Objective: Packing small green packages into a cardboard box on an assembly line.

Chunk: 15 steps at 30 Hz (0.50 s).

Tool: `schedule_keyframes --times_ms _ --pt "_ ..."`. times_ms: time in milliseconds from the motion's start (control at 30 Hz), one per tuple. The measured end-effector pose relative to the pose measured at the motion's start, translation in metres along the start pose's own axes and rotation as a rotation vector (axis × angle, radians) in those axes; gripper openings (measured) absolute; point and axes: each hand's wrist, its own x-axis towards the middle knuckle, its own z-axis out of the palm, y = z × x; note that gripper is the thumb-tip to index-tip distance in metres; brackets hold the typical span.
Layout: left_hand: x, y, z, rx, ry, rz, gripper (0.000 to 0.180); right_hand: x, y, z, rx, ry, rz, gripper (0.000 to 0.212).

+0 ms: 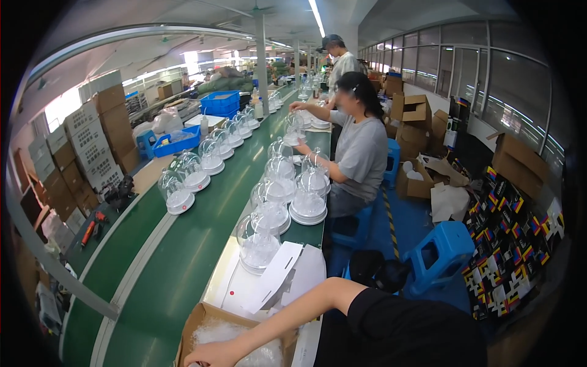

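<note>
My right hand point(214, 355) reaches across the lower edge of the view, over an open cardboard box point(194, 315). Its fingertips run out of the picture, so what they touch is hidden. Clear plastic pieces point(214, 327) fill the box. Just beyond it, a white card sheet point(275, 278) with slots lies beside a clear dome on a white base point(258, 248). More such domes point(307, 205) stand in rows along the work surface. My left hand is out of view.
A green conveyor belt point(183, 263) runs away on the left, with a line of domes point(180, 199) along its far side. A co-worker point(361, 140) sits ahead on the right, handling a dome. Blue stools point(440, 248) and cartons point(416, 177) stand on the right.
</note>
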Motion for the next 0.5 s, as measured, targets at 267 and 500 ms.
schedule_keyframes --times_ms 267,500 --pt "0.000 -0.070 0.026 -0.270 -0.295 0.123 0.037 0.005 0.027 0.020 -0.126 0.203 -0.113 0.016" --pt "-0.003 0.014 0.041 -0.286 -0.209 0.224 0.056 0.002 0.008 0.033 0.423 -0.070 0.346 0.026"
